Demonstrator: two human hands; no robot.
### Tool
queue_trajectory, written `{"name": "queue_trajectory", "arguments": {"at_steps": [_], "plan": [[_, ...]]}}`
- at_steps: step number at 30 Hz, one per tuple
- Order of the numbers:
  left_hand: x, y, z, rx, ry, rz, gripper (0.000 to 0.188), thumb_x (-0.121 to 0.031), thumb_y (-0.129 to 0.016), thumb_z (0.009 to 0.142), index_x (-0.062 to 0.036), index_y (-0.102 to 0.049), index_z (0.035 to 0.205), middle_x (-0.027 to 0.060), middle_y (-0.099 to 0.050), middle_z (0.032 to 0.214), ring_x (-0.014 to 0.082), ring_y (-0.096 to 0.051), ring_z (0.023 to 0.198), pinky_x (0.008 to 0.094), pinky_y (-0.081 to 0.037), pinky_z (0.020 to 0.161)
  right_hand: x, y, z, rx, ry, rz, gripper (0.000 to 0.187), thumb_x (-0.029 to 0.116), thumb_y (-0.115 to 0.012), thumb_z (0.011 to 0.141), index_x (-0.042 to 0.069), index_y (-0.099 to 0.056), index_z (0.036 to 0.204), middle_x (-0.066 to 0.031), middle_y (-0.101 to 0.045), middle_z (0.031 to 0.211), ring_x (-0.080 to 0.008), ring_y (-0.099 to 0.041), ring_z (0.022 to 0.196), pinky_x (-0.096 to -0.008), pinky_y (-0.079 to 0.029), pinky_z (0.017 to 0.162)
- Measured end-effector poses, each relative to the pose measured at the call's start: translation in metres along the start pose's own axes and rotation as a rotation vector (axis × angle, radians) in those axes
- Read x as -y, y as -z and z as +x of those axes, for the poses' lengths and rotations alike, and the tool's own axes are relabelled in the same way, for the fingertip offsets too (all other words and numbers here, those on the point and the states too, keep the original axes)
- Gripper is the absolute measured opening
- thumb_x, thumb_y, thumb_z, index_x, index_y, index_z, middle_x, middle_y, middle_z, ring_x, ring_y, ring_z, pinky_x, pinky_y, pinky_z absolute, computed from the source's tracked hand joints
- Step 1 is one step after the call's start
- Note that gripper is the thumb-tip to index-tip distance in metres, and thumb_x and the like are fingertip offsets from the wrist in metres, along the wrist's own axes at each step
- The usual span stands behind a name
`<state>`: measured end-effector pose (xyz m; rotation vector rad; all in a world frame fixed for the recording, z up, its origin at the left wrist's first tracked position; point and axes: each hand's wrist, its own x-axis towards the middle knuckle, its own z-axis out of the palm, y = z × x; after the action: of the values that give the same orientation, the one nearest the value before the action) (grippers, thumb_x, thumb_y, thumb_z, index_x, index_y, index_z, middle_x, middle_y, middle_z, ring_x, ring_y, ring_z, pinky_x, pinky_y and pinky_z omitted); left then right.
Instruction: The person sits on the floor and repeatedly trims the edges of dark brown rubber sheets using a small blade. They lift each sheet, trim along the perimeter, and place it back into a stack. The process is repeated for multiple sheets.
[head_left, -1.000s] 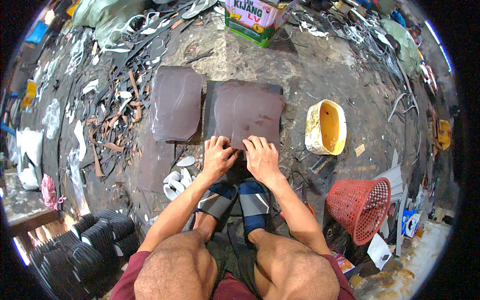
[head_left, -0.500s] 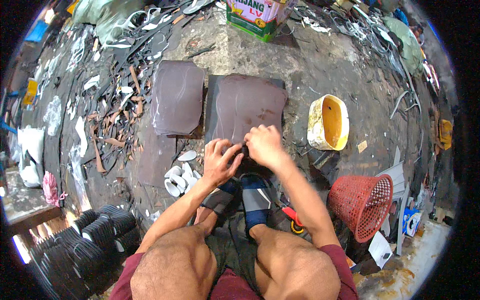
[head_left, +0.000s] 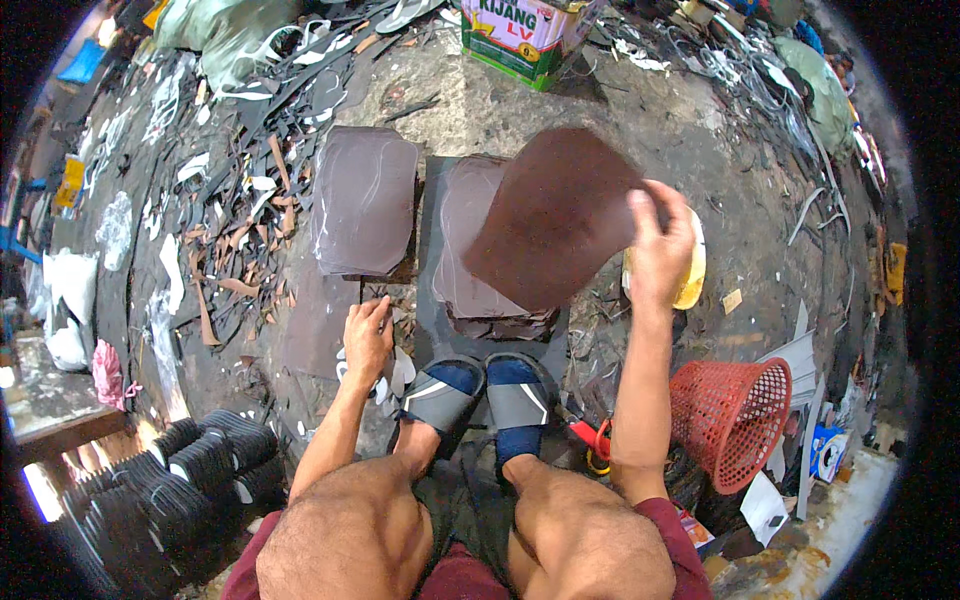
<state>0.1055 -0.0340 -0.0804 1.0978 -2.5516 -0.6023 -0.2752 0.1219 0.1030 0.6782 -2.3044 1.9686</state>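
My right hand [head_left: 660, 245] is closed on the right edge of a dark brown sheet [head_left: 560, 220], which is raised and tilted above a stack of brown sheets [head_left: 465, 240]. The raised sheet covers much of that stack and is slightly blurred. The stack rests on a dark board [head_left: 432, 320] before my feet, its top marked with pale curved lines. My left hand [head_left: 367, 340] holds nothing visible, with loosely stretched fingers over the small white oval pieces [head_left: 401, 373], partly hiding them. Just beyond it lies a second stack of brown sheets [head_left: 365, 200].
Behind my right hand is a yellow-stained container [head_left: 692, 285], partly hidden. A red basket [head_left: 725, 420] lies tilted at right, near red-handled scissors [head_left: 590, 435]. Scraps [head_left: 240, 240] litter the left floor. A tin [head_left: 520, 45] stands far off; black soles [head_left: 170, 480] are stacked near left.
My hands, together at the stack's near edge before, are now apart. The right has lifted a brown sheet up and rightward; the left has moved left to the white pieces.
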Motion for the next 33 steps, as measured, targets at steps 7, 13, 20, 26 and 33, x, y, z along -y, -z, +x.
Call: {"name": "queue_trajectory", "arguments": {"at_steps": [7, 13, 20, 26, 33], "plan": [[-0.023, 0.025, 0.013, -0.002, 0.135, -0.311, 0.036, 0.002, -0.076, 0.082, -0.0050, -0.074, 0.118, 0.0101, -0.069, 0.090, 0.0205, -0.070, 0.073, 0.0322, -0.058, 0.070, -0.010, 0.015, -0.138, 0.223, -0.800, 0.435, 0.030, 0.007, -0.072, 0.093, 0.001, -0.062, 0.120, -0.0092, -0.070, 0.109, -0.0220, -0.073, 0.084, -0.0393, -0.066, 0.065], [-0.115, 0.054, 0.019, 0.233, 0.382, -1.236, 0.032, 0.008, -0.076, 0.084, -0.0031, -0.071, 0.113, 0.0060, -0.072, 0.103, 0.0158, -0.071, 0.087, 0.0309, -0.059, 0.083, 0.001, -0.006, -0.193, 0.651, -0.990, 0.470, 0.037, 0.019, -0.073, 0.100, 0.000, -0.065, 0.131, -0.0147, -0.074, 0.111, -0.0209, -0.075, 0.083, -0.0317, -0.062, 0.068], [-0.113, 0.034, 0.028, 0.250, 0.273, -0.862, 0.021, -0.002, -0.082, 0.082, -0.0073, -0.063, 0.088, 0.0022, -0.071, 0.085, 0.0084, -0.064, 0.075, 0.0259, -0.054, 0.073, -0.035, -0.020, -0.175, 0.599, 0.357, -0.317, 0.050, 0.026, -0.082, 0.088, 0.007, -0.069, 0.132, -0.0102, -0.072, 0.112, -0.0257, -0.070, 0.101, -0.0399, -0.058, 0.083], [-0.121, -0.005, 0.082, 0.368, 0.363, -1.079, 0.018, -0.009, -0.084, 0.088, -0.0052, -0.073, 0.103, 0.0074, -0.076, 0.090, 0.0149, -0.073, 0.084, 0.0279, -0.057, 0.072, -0.037, -0.001, -0.099, 0.558, -0.103, -0.491, 0.035, 0.025, -0.070, 0.097, 0.006, -0.069, 0.127, -0.0129, -0.075, 0.115, -0.0317, -0.071, 0.104, -0.0417, -0.057, 0.086], [-0.128, -0.026, 0.073, 0.032, -0.352, -0.150, 0.026, -0.022, -0.076, 0.085, -0.0130, -0.079, 0.109, 0.0117, -0.059, 0.108, 0.0327, -0.054, 0.103, 0.0450, -0.044, 0.087, 0.006, -0.008, -0.068, 0.569, 0.574, -0.542, 0.021, 0.015, -0.067, 0.097, 0.010, -0.072, 0.117, -0.0063, -0.075, 0.121, -0.0260, -0.070, 0.115, -0.0416, -0.053, 0.097]]}}
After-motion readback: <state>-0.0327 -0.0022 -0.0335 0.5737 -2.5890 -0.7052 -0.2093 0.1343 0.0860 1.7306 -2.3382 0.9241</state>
